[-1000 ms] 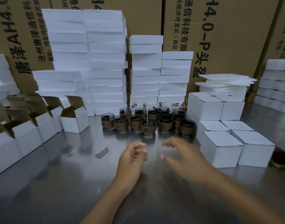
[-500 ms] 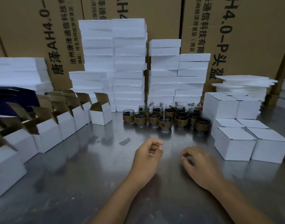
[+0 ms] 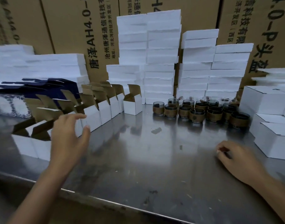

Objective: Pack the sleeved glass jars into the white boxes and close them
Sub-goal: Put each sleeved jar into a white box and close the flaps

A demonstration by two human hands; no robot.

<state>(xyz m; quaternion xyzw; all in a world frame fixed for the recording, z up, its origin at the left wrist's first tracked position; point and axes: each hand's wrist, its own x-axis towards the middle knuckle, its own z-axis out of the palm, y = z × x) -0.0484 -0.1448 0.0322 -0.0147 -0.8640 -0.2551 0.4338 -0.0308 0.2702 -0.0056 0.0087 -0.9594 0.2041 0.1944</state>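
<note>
Closest to you, your left hand [image 3: 69,136] has just swung out from the middle of the steel table [image 3: 146,159], where it sat loosely curled beside the other hand half a second ago. It now hovers with fingers spread and thumb apart, holding nothing, right beside the near end of the row of open white boxes [image 3: 93,117]. Your right hand [image 3: 237,159] has stayed low on the table to the right, fingers loosely curled under and empty, near the closed white boxes [image 3: 274,143]. Your view has also turned left.

My reading is that you are starting a fresh round: reaching for 1 empty box, with no jar picked up yet. The box flaps stand up brown inside, so you can take one by its wall without folding anything shut too early.

Further back, the sleeved glass jars [image 3: 196,116] wait in a tight cluster at the centre-right of the table, between the open row and the closed boxes, well apart from both hands. A logo mark shows on 1 brown sleeve, too small to read.

Behind them rise stacks of white foam slabs [image 3: 161,62]. Farthest off, the brown cartons [image 3: 70,29] carry black print turned on its side: "唐泽AH4.0-", "沧州唐泽通信科技" and, at the right, "-P头盔". The smaller address line is only partly legible.
</note>
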